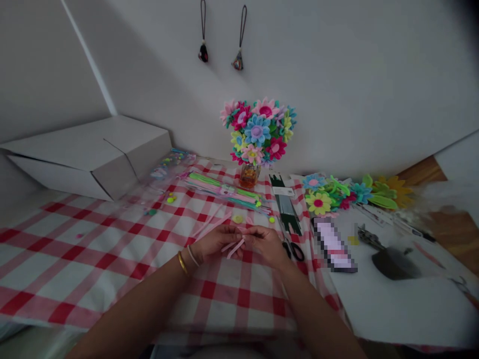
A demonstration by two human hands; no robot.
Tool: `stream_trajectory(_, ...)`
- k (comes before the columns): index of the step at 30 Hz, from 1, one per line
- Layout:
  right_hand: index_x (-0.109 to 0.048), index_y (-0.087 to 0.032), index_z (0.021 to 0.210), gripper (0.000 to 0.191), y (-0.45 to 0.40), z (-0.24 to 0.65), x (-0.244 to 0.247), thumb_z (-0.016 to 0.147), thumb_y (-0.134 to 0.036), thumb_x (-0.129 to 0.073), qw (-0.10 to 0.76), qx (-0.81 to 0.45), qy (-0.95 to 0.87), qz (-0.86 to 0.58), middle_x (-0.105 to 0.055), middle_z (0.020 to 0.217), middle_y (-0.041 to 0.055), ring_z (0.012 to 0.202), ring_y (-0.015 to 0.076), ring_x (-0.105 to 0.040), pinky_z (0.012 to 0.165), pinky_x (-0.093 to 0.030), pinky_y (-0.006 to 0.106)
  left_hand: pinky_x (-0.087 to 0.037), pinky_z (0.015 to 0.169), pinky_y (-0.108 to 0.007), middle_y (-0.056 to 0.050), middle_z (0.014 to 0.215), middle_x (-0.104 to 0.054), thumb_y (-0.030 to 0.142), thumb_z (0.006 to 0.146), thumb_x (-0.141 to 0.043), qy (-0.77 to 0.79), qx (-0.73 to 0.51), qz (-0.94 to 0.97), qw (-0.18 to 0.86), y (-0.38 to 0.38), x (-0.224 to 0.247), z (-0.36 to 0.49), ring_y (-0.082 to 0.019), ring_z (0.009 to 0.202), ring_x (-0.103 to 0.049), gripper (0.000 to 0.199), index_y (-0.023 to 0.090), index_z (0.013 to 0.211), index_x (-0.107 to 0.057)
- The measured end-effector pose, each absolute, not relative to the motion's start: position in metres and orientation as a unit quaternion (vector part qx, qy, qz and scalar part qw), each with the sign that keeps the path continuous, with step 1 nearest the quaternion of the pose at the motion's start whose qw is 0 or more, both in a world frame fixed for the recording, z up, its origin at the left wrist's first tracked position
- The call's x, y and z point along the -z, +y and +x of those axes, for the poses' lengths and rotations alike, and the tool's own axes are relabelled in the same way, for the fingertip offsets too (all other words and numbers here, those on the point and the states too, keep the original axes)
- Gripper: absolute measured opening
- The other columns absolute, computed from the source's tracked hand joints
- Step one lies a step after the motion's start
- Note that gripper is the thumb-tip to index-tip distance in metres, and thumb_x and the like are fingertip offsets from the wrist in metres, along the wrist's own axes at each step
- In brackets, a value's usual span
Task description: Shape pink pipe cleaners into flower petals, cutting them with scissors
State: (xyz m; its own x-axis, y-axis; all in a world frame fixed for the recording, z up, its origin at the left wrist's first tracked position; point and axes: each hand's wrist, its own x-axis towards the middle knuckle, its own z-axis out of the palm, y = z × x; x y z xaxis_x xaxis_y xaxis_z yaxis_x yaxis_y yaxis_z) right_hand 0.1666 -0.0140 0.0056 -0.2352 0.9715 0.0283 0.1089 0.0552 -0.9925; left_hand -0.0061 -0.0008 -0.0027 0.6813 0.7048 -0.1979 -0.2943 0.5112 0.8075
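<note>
Pink pipe cleaners, bent into short lengths, are pinched between the fingertips of both hands. My left hand grips them from the left, with bracelets at its wrist. From the right, my right hand closes thumb and finger on the same pink strands. The exact shape between the fingertips is partly hidden. More loose pink pipe cleaners lie on the checkered cloth just behind my left hand. Scissors with dark handles rest beside my right wrist. A yellow disc sits just beyond the fingers.
A packet of coloured pipe cleaners and a dark green bundle lie behind. A vase of fuzzy flowers stands against the wall. At left is a white box; at right, a phone, loose flowers and a glue gun.
</note>
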Motion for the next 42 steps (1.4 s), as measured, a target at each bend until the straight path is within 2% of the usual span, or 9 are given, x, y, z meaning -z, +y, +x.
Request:
stream_trajectory(15, -0.065, -0.018, 0.074, 0.017, -0.015, 0.166, -0.002, 0.07, -0.034, -0.06, 0.416, -0.438, -0.633, -0.484, -0.063, 0.071, 0.001, 0.066, 0.0129, -0.053, 0.063, -0.041, 0.025, -0.046, 0.052, -0.023, -0.007, 0.068, -0.065, 0.029, 0.072, -0.063, 0.275, -0.294, 0.414, 0.817, 0.0, 0.001, -0.005, -0.012, 0.052, -0.06, 0.022, 0.01, 0.08, -0.059)
stream_trajectory(19, -0.065, -0.019, 0.076, 0.018, -0.015, 0.166, -0.006, 0.069, -0.035, -0.06, 0.426, -0.413, -0.628, -0.504, -0.063, 0.072, 0.0013, 0.066, 0.0137, -0.053, 0.063, -0.042, 0.026, -0.048, 0.056, -0.026, -0.006, 0.073, -0.065, 0.032, 0.071, -0.064, 0.292, -0.299, 0.405, 0.813, -0.001, -0.001, -0.006, -0.013, 0.056, -0.061, 0.025, 0.012, 0.086, -0.058)
stream_trajectory(22, -0.064, -0.019, 0.076, 0.019, -0.013, 0.17, -0.009, 0.069, -0.036, -0.06, 0.448, -0.396, -0.604, -0.527, -0.061, 0.069, 0.0011, 0.063, 0.0136, -0.052, 0.058, -0.041, 0.025, -0.048, 0.059, -0.027, -0.006, 0.078, -0.065, 0.031, 0.069, -0.066, 0.306, -0.293, 0.391, 0.817, 0.0, -0.001, -0.008, -0.013, 0.06, -0.061, 0.03, 0.014, 0.092, -0.058)
stream_trajectory(26, -0.063, -0.018, 0.079, 0.024, -0.01, 0.177, -0.01, 0.069, -0.04, -0.059, 0.463, -0.391, -0.577, -0.547, -0.058, 0.064, 0.0002, 0.057, 0.0127, -0.048, 0.049, -0.037, 0.024, -0.041, 0.048, -0.021, -0.005, 0.072, -0.064, 0.031, 0.067, -0.068, 0.317, -0.305, 0.396, 0.806, 0.003, 0.002, -0.01, -0.009, 0.051, -0.057, 0.033, 0.012, 0.093, -0.061)
stream_trajectory(31, -0.064, -0.018, 0.079, 0.027, -0.009, 0.18, -0.01, 0.069, -0.042, -0.059, 0.469, -0.358, -0.585, -0.556, -0.058, 0.065, 0.0004, 0.058, 0.0127, -0.048, 0.049, -0.035, 0.023, -0.031, 0.039, -0.017, -0.002, 0.058, -0.061, 0.031, 0.065, -0.069, 0.352, -0.351, 0.465, 0.732, 0.007, 0.006, -0.008, -0.004, 0.04, -0.046, 0.025, 0.009, 0.077, -0.065)
stream_trajectory(34, -0.064, -0.018, 0.08, 0.025, -0.01, 0.178, -0.011, 0.071, -0.041, -0.057, 0.464, -0.357, -0.594, -0.552, -0.058, 0.066, 0.0004, 0.058, 0.0123, -0.048, 0.049, -0.035, 0.023, -0.026, 0.034, -0.018, -0.002, 0.056, -0.061, 0.032, 0.064, -0.069, 0.382, -0.325, 0.505, 0.703, 0.007, 0.004, -0.01, -0.003, 0.033, -0.041, 0.023, 0.009, 0.07, -0.065)
stream_trajectory(37, -0.063, -0.019, 0.08, 0.025, -0.01, 0.179, -0.011, 0.072, -0.041, -0.057, 0.455, -0.372, -0.598, -0.545, -0.056, 0.064, -0.0002, 0.055, 0.0115, -0.046, 0.047, -0.034, 0.023, -0.031, 0.036, -0.019, -0.002, 0.057, -0.062, 0.033, 0.065, -0.068, 0.365, -0.28, 0.48, 0.747, 0.006, 0.001, -0.014, -0.006, 0.036, -0.047, 0.024, 0.01, 0.072, -0.064)
stream_trajectory(42, -0.061, -0.017, 0.078, 0.025, -0.004, 0.187, -0.007, 0.07, -0.042, -0.058, 0.479, -0.369, -0.588, -0.538, -0.053, 0.061, -0.0013, 0.053, 0.0105, -0.043, 0.048, -0.035, 0.023, -0.037, 0.041, -0.02, -0.007, 0.072, -0.067, 0.037, 0.068, -0.064, 0.343, -0.273, 0.432, 0.788, 0.005, -0.004, -0.019, -0.008, 0.044, -0.054, 0.029, 0.01, 0.079, -0.063)
